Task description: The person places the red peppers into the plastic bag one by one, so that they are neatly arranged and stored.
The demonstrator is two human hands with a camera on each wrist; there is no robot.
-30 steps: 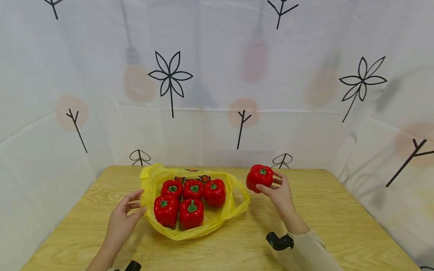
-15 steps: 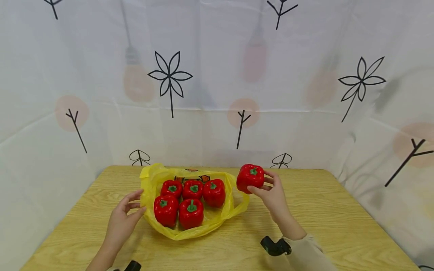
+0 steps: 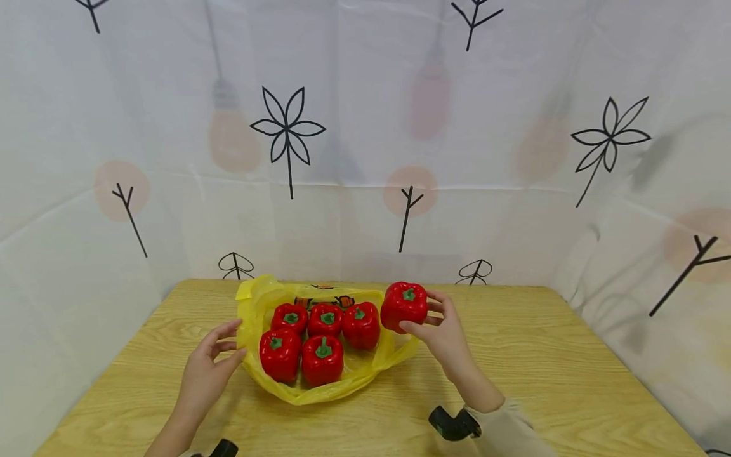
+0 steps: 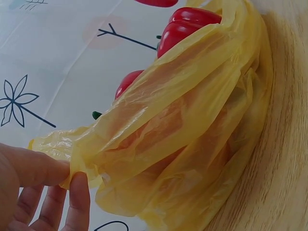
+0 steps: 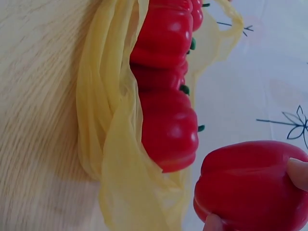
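A yellow plastic bag [image 3: 297, 395] lies wide-mouthed on the table, with several red bell peppers [image 3: 322, 360] in it, green stems up. At the bag's left edge my left hand [image 3: 207, 368] pinches the plastic between thumb and fingers, as the left wrist view [image 4: 79, 192] also shows. My right hand [image 3: 448, 330] grips one more red bell pepper [image 3: 403, 307] from its right side, holding it up over the bag's right end. In the right wrist view this held pepper [image 5: 250, 185] is beside the bag's mouth, thumb and a fingertip on its skin.
The wooden table [image 3: 548, 368] stretches out on both sides of the bag. Behind it hangs a white cloth [image 3: 354, 222] printed with flowers and twigs. A black wrist device [image 3: 455, 423] sits on my right wrist.
My right hand has carried its bell pepper leftward, from beside the bag to over its right end. The left hand and the peppers in the bag have stayed in place.
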